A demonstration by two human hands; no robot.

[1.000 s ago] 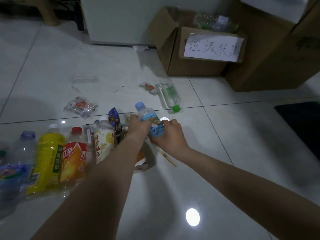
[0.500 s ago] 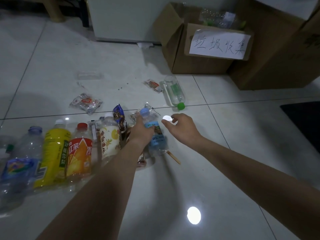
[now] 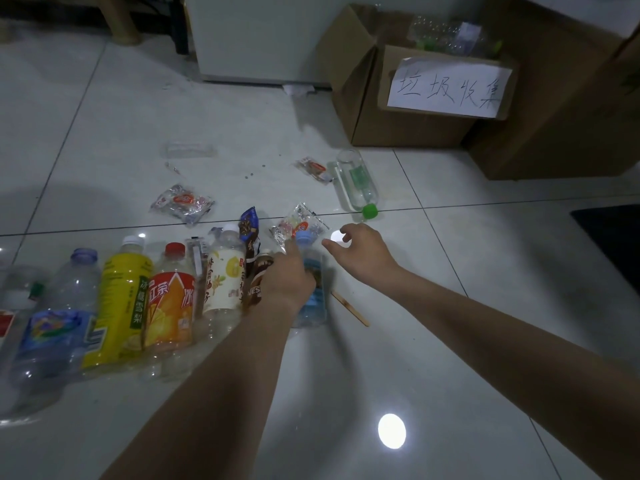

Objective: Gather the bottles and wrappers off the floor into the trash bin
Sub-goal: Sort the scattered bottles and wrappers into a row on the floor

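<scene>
A small blue-label bottle (image 3: pixel 313 299) with a blue cap lies on the tile floor at the right end of a row of bottles. My left hand (image 3: pixel 287 277) grips it from above. Just right of the cap, my right hand (image 3: pixel 363 254) hovers with loosely curled fingers and holds nothing. The row holds a yellow bottle (image 3: pixel 119 299), an orange red-capped bottle (image 3: pixel 169 306), a white-label bottle (image 3: pixel 223 278) and a brown bottle (image 3: pixel 258 282). A clear green-capped bottle (image 3: pixel 358 183) lies farther back. Wrappers (image 3: pixel 181 204) lie around. The labelled cardboard bin (image 3: pixel 415 129) stands behind, with clear bottles inside.
A wooden stick (image 3: pixel 349 308) lies right of the blue-label bottle. A bigger cardboard box (image 3: pixel 571 98) stands right of the bin and a white cabinet (image 3: pixel 256 36) left of it. A dark mat (image 3: pixel 613 244) lies at the right edge. A clear plastic piece (image 3: pixel 188 150) lies mid-floor.
Both hands held the blue-label bottle up a second ago. My right hand let go, and my left hand brought the bottle down flat onto the floor beside the row.
</scene>
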